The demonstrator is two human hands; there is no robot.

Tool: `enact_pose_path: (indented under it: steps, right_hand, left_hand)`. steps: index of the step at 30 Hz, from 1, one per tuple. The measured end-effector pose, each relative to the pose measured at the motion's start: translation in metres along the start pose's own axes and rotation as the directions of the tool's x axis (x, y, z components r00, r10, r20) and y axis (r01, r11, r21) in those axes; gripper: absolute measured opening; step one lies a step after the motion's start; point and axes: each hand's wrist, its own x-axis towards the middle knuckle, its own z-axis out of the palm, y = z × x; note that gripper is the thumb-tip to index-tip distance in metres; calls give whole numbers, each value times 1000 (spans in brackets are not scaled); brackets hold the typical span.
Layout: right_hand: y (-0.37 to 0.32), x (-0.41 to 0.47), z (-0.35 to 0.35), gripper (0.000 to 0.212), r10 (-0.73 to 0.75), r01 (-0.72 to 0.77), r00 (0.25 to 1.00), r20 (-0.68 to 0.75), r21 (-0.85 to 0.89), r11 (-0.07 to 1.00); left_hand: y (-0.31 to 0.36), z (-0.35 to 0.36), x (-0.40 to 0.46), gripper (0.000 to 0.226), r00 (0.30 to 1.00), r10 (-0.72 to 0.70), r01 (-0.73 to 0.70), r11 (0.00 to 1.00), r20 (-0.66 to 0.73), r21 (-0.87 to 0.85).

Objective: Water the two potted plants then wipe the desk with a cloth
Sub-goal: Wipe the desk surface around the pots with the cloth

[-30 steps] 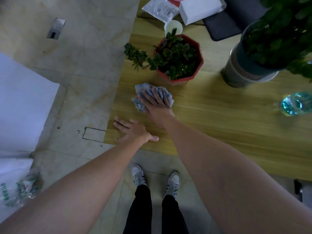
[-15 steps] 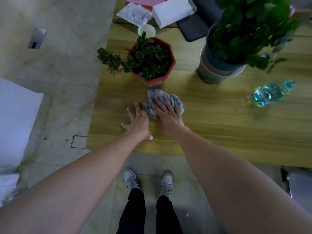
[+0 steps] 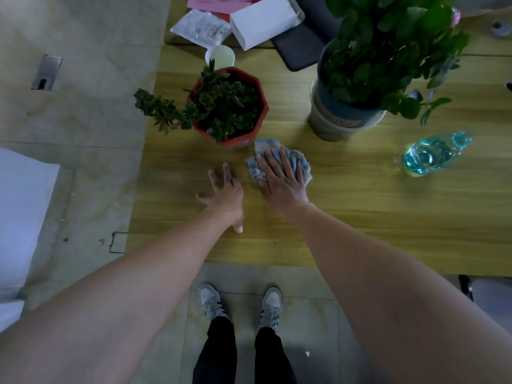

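Near the frame's centre, the right hand [image 3: 282,181] presses flat-fingered on the soft, crumpled cloth [image 3: 300,164], likely best pushed from above.

two potted plants [image 3: 230,106] [image 3: 360,79], one cloth [image 3: 302,162], one water bottle [image 3: 432,155], one paper cup [image 3: 220,56], two hands [image 3: 225,194] [image 3: 282,181]

Both arms are left bare, with no sleeves seen. Black trousers [image 3: 243,353] are worn. Grey sneakers [image 3: 211,300] with white toe caps are worn.
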Motion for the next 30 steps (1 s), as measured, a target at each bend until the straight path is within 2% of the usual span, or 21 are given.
enact_pose_path:
  steps: [10, 19, 30]
  right_hand:
    - [12, 49, -17, 60, 124, -125, 991, 44, 9, 992]
    - [19, 85, -30, 59, 142, -142, 988, 65, -4, 990]
    - [17, 84, -30, 59, 134, -131, 989, 55, -57, 990]
  left_hand:
    - [3, 0, 8, 144, 1000, 0, 1, 999, 25, -53]
    - [6, -2, 9, 146, 1000, 4, -2, 998, 22, -59]
    - [5, -1, 8, 144, 1000, 4, -4, 997, 2, -78]
